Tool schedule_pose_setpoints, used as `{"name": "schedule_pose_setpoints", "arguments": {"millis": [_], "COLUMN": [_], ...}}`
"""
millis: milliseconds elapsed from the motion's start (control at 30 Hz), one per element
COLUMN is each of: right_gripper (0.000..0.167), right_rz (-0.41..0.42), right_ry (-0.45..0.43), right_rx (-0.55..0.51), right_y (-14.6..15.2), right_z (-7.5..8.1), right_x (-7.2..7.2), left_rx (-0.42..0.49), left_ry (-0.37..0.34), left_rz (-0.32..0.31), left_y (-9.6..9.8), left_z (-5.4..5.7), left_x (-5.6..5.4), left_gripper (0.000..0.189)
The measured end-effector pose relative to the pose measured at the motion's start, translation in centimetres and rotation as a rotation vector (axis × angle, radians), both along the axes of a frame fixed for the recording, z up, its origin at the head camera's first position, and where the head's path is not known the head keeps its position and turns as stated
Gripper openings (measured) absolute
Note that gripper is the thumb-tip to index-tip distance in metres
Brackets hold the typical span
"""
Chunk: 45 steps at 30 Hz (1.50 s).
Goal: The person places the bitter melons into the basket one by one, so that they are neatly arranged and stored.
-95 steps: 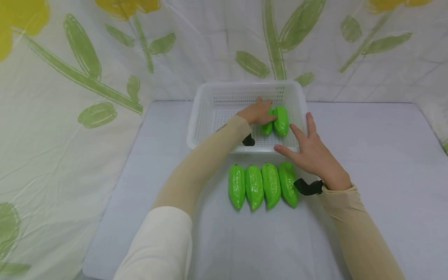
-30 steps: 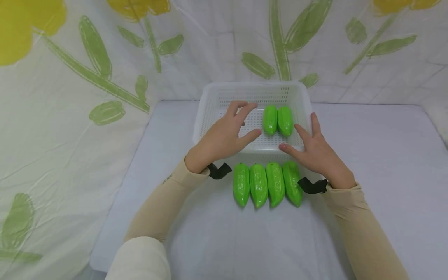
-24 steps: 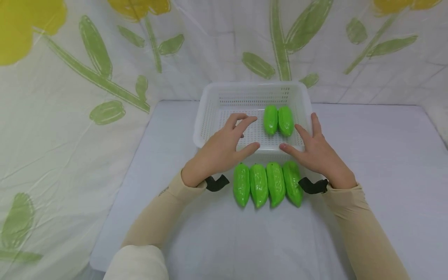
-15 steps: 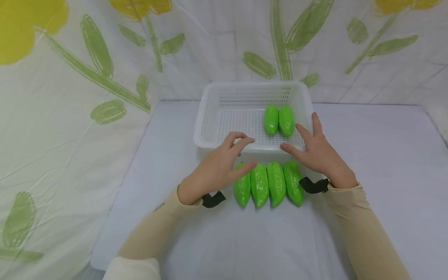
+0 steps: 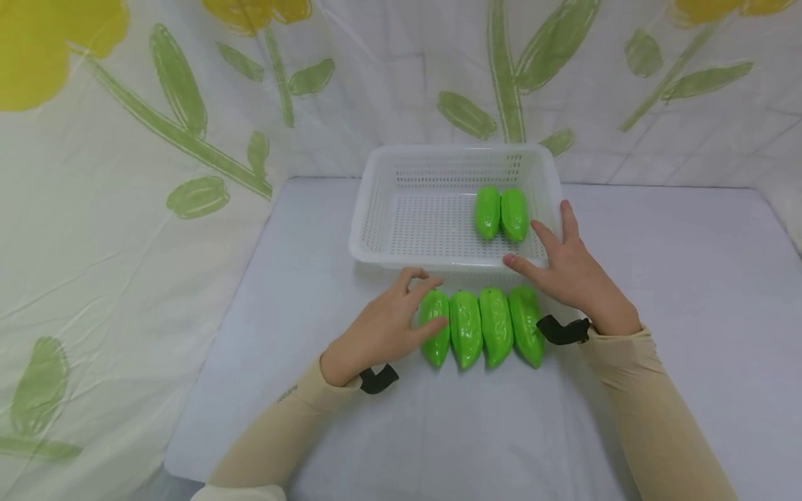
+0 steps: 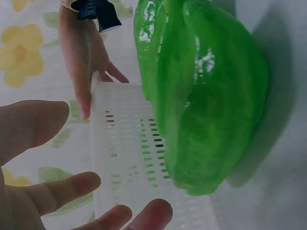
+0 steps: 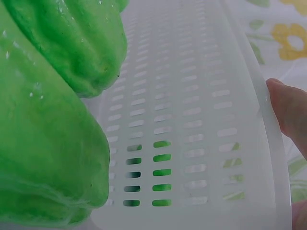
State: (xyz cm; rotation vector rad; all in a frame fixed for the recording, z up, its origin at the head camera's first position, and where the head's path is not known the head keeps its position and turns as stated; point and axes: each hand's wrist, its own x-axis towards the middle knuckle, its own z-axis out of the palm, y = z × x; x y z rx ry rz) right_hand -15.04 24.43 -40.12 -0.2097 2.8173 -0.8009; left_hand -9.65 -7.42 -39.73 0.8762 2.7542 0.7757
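Observation:
Several glossy green, ridged, long vegetables lie side by side in a row (image 5: 466, 330) on the table, tapered ends toward me. My left hand (image 5: 379, 332) hovers at the leftmost vegetable (image 5: 436, 341), thumb and fingers spread and slightly bent. In the left wrist view the fingertips (image 6: 156, 214) look apart from the green vegetable (image 6: 216, 96). Two more of the same kind, a left one (image 5: 487, 213) and a right one (image 5: 514, 216), lie in the white basket (image 5: 401, 259). My right hand (image 5: 570, 271) rests on its near right corner, thumb at the front rim, fingers spread.
The perforated plastic basket stands at the back of the white-covered table (image 5: 677, 313), close to a flower-print cloth (image 5: 388, 76). The green row lies just in front of it. A black wrist mount (image 5: 564, 330) on my right arm is beside the rightmost vegetable (image 5: 527, 325).
My left hand has left the two vegetables in the basket, come back over the front rim and lowered toward the leftmost one in the row. The right hand stays at the corner.

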Motion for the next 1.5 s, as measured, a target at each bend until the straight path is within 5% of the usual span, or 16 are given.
{"name": "schedule_pose_setpoints", "arguments": {"millis": [500, 900, 1500], "right_gripper": [0.104, 0.104, 0.104], "right_rz": [-0.005, -0.006, -0.002], "right_ry": [0.007, 0.008, 0.0], "right_rx": [0.002, 0.003, 0.005], "right_y": [0.0, 0.0, 0.0], "right_z": [-0.1, -0.2, 0.0], "right_x": [0.1, 0.1, 0.2], "left_rx": [-0.032, -0.008, -0.005], "left_ry": [-0.198, -0.216, -0.243], "left_rz": [0.048, 0.036, 0.1], "left_y": [0.2, 0.6, 0.6], "left_z": [-3.3, -4.0, -4.2], "left_x": [-0.8, -0.7, -0.7], "left_gripper": [0.073, 0.071, 0.069]}}
